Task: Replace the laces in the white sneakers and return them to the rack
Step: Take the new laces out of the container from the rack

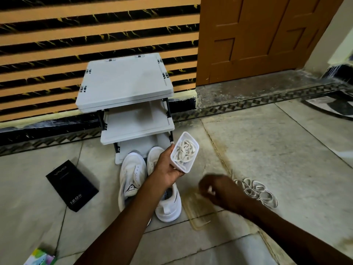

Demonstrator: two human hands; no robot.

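Note:
Two white sneakers lie on the floor in front of the white shoe rack: the left sneaker and the right sneaker, which my left forearm partly hides. My left hand grips a clear plastic container tilted up, with white laces coiled inside. My right hand is blurred above the floor, fingers curled, with something small and white showing at the fingertips. A pile of loose white laces lies on the floor right of that hand.
The container's clear lid lies on the floor beside the right sneaker. A black phone box sits to the left, a colourful box at the bottom left. A brown door stands at the back right.

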